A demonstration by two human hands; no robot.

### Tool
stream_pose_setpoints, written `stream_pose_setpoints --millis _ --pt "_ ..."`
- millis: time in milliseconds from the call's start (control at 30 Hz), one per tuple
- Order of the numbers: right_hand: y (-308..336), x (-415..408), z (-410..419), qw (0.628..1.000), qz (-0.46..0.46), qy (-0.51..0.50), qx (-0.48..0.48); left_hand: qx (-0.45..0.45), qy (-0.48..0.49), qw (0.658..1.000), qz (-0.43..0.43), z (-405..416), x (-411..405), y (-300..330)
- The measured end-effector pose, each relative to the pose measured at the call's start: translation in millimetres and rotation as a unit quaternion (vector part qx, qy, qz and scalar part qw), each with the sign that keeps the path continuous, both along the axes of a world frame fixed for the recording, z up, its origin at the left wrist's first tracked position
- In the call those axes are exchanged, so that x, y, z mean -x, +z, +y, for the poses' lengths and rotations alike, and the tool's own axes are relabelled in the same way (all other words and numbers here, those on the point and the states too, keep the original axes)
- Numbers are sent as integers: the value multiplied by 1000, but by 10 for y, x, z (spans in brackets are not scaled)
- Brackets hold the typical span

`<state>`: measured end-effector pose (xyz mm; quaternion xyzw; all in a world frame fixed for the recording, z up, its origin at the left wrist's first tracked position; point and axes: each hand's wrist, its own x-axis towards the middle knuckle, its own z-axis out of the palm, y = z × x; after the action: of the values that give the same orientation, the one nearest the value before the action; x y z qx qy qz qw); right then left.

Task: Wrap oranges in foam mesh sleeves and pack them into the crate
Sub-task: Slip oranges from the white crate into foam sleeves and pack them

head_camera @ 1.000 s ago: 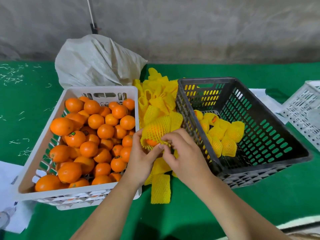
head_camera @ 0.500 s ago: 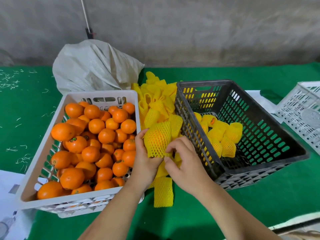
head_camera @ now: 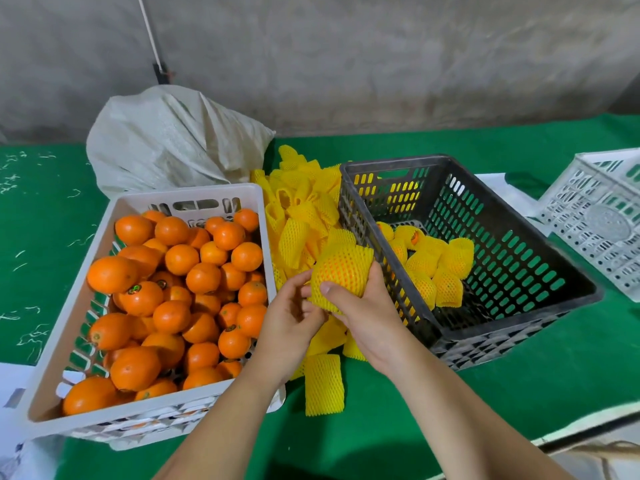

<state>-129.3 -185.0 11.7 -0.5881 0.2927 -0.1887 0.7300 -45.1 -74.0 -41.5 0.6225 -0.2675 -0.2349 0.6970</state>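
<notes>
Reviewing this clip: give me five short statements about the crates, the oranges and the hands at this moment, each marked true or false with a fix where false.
1. The right hand holds a sleeved orange. True.
2. The black crate is empty. False: several wrapped oranges lie in it.
3. The white crate holds bare oranges. True.
4. The loose sleeves are piled left of the white crate. False: they lie between the two crates.
5. The left hand rests in the white crate. False: it touches the sleeved orange.

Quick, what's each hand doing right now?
Left hand: fingertips touch the wrapped orange; a hold cannot be told.
Right hand: holds the wrapped orange.
</notes>
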Motion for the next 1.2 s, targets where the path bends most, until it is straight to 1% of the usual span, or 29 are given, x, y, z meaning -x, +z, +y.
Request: stream_pose_setpoints --millis 100,200,333,400,433,500,533,567,600,633,667,733,767,800,833,867,900,933,967,1000,1033,1067,1100,1133,1167,1200 --pt "8 6 -52 999 1 -26 34 9 8 1000 20 9 0 2" --pt "129 60 -285 990 26 -95 96 14 -3 1000 24 25 20 23" --pt "338 122 -872 957 40 -219 185 31 0 999 31 36 -8 29" --pt "326 93 -1097 944 82 -253 196 30 -4 999 37 16 -23 60" --pt "291 67 -1145 942 117 -251 188 28 -9 999 41 6 -23 73" --pt "182 20 -1131 947 176 -201 180 31 -14 998 52 -6 -28 85" --pt "120 7 -1093 946 191 -169 200 37 -13 997 63 -11 -34 87" --pt "65 -10 -1049 939 199 -141 242 44 -9 996 76 -13 -42 87" --pt "11 -27 -1019 924 205 -118 301 51 -2 995 89 -19 -53 86" --pt "-30 -46 -985 898 217 -94 371 56 6 993 100 -19 -64 85" --pt "-66 -64 -943 856 242 -70 452 60 14 992 107 -18 -67 81" --pt "-159 -104 -835 734 284 -26 616 69 22 991 117 -26 -69 73" --pt "-211 -131 -766 692 286 3 663 77 20 989 128 -32 -73 72" --pt "-272 -161 -688 676 285 37 679 89 18 985 145 -36 -88 74" --pt "-342 -185 -606 690 285 75 661 101 16 981 165 -28 -117 85" --pt "-419 -207 -523 721 290 113 619 105 15 980 171 4 -170 85" --pt "-510 -220 -438 749 300 155 571 94 17 984 152 58 -251 72" --pt "-607 -218 -356 763 307 193 535 61 26 993 98 133 -370 57" --pt "-703 -209 -280 765 313 226 515 7 41 999 13 234 -510 38" --pt "-799 -189 -211 764 315 255 502 -68 60 992 -87 348 -659 11" --pt "-882 -166 -148 759 320 285 490 -162 75 966 -185 458 -812 -42" --pt "-949 -145 -94 749 333 322 475 -268 72 922 -269 558 -942 -103" --pt "-1004 -129 -48 731 355 363 455 -385 41 865 -319 631 -1027 -163" --pt "-1045 -119 -13 709 383 402 435 -500 -9 800 -331 670 -1063 -218" --pt "-1078 -114 11 685 409 430 423 -593 -67 737 -317 678 -1062 -285" --pt "-1106 -119 27 666 428 443 420 -651 -118 690 -292 671 -1030 -345"
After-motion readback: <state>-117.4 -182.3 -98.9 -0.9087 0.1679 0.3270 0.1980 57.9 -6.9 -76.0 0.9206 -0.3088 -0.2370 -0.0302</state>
